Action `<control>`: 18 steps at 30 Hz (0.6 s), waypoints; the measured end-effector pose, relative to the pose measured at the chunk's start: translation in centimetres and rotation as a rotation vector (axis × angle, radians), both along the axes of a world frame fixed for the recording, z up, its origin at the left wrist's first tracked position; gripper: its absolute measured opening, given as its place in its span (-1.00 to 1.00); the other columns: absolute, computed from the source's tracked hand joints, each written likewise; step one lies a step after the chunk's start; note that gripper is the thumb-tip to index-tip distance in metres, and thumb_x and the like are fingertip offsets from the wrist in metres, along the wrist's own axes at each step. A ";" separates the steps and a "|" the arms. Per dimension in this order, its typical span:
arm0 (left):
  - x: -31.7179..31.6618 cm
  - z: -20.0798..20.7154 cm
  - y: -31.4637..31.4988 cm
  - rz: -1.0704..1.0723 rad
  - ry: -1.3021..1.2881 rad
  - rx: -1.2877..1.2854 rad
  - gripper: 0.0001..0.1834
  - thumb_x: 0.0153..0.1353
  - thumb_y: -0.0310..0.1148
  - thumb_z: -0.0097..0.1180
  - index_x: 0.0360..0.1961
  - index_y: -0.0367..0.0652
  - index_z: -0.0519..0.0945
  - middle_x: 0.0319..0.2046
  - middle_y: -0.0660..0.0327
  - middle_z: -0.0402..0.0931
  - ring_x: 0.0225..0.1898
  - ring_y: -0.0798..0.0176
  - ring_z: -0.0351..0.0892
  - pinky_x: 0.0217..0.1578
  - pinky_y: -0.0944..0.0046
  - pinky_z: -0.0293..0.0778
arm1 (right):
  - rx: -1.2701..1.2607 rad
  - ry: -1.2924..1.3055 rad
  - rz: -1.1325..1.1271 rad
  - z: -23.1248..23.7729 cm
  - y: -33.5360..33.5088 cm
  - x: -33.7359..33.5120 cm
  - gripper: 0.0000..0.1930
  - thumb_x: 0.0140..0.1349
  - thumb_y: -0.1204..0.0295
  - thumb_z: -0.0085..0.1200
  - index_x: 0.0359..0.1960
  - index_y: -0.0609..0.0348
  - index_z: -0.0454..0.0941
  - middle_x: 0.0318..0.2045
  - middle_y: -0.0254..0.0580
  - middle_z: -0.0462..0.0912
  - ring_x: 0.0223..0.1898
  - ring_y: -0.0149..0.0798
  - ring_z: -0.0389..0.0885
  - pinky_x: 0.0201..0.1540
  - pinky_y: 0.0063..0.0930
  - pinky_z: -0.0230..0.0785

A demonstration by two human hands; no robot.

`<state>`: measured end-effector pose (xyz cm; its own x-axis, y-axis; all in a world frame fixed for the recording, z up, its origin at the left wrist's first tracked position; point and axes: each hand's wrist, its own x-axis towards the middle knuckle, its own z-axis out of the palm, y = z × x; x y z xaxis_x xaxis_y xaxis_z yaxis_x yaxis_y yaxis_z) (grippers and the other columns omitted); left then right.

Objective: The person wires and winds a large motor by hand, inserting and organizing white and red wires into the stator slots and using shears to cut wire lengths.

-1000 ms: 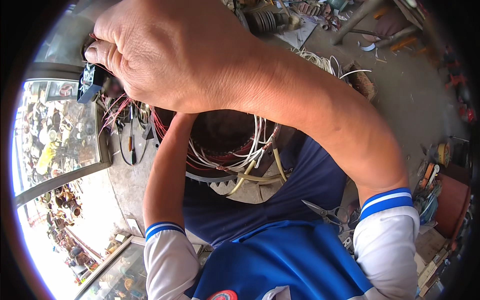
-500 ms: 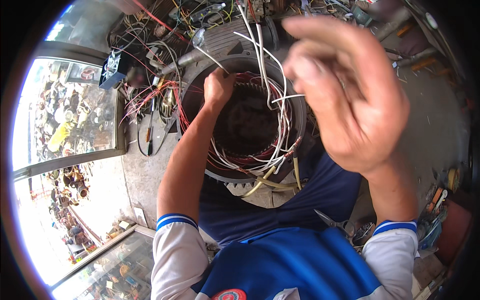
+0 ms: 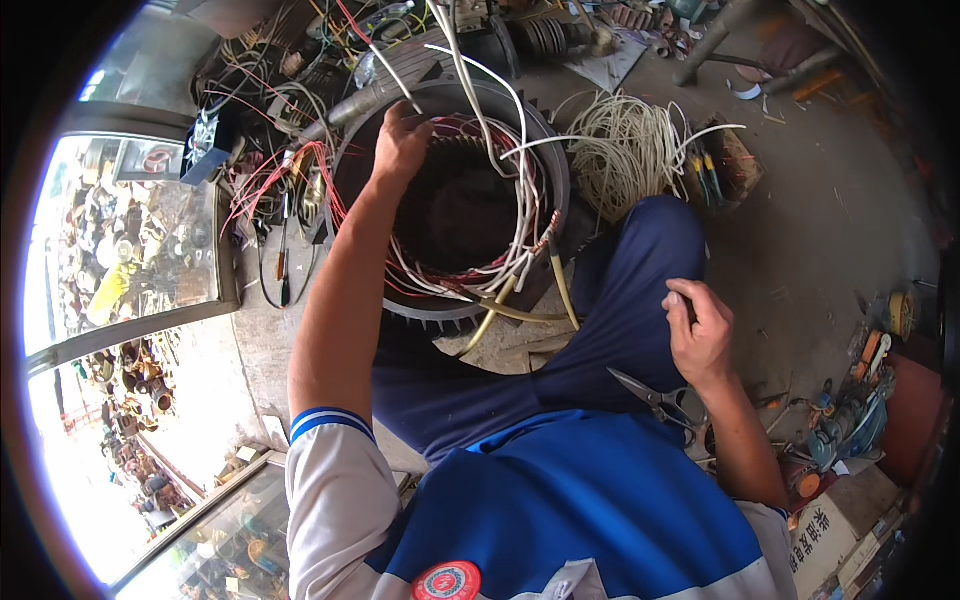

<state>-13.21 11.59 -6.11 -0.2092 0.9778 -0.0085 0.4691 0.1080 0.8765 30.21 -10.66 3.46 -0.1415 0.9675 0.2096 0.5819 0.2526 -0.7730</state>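
Note:
A round motor stator (image 3: 560,175) stands between my legs, with red and white wires (image 3: 525,225) looped round its inner bore. At its far left rim my left hand (image 3: 402,148) pinches the end of a white sleeve (image 3: 398,75), which runs upward onto a red wire. Several white leads (image 3: 470,85) rise from the far side of the ring. Yellow sleeved leads (image 3: 492,325) cross at its near edge. Over my right thigh, my right hand (image 3: 700,335) is curled with thumb and fingers together; nothing shows in it. Scissors (image 3: 655,396) lie just below that hand.
A loose coil of white wire or tubing (image 3: 620,150) lies right of the stator, beside pliers (image 3: 712,178) with yellow-and-dark handles. Red wires (image 3: 262,198) and a screwdriver (image 3: 284,275) lie at the left. A glass-panelled frame (image 3: 130,325) borders the left side; tools and boxes clutter the lower right.
My right hand has dropped from in front of the view, beside the stator, to above my right thigh, uncovering the wire coil and pliers. My left hand stays at the stator's rim.

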 end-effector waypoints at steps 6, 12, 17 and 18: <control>2.3 4.0 -6.8 -0.123 -0.011 0.002 -0.40 0.32 -0.30 0.28 0.31 -0.36 0.47 0.13 0.01 0.62 0.04 0.17 0.68 0.06 0.24 0.60 | 0.069 -0.011 0.070 0.2 -1.4 0.2 -0.88 0.27 0.69 0.16 -0.18 0.32 0.62 -0.38 -0.04 0.67 -0.42 -0.09 0.69 -0.36 -0.31 0.52; 6.5 9.4 -16.6 -0.032 -0.194 0.059 -0.68 0.34 -0.36 0.22 0.03 -0.34 0.67 -0.24 0.14 0.73 -0.29 0.37 0.69 -0.20 0.34 0.59 | 0.168 -0.033 0.084 1.3 0.3 0.1 -0.89 0.27 0.67 0.17 -0.19 0.31 0.62 -0.37 -0.01 0.68 -0.38 -0.01 0.71 -0.32 -0.26 0.57; 8.9 12.4 -21.5 -0.087 -0.295 0.048 -0.78 0.45 -0.40 0.18 -0.01 -0.31 0.67 -0.31 0.24 0.70 -0.31 0.45 0.65 -0.21 0.42 0.58 | 0.183 0.054 -0.009 1.0 4.6 0.4 -0.86 0.31 0.61 0.17 -0.12 0.30 0.63 -0.28 0.02 0.71 -0.27 0.04 0.73 -0.20 -0.23 0.59; 9.4 12.5 -21.8 -0.103 -0.316 0.045 -0.79 0.45 -0.41 0.18 -0.01 -0.32 0.67 -0.32 0.25 0.70 -0.32 0.46 0.64 -0.21 0.43 0.57 | 0.191 0.004 0.005 0.8 6.0 0.1 -0.83 0.33 0.59 0.16 -0.07 0.29 0.62 -0.22 0.04 0.70 -0.22 0.06 0.73 -0.15 -0.21 0.59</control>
<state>-3.80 -10.19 6.40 -0.1027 0.9946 -0.0136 0.1795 0.0320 0.9832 30.35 -4.67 4.22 -0.1448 0.9092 0.3904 0.5771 0.3981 -0.7131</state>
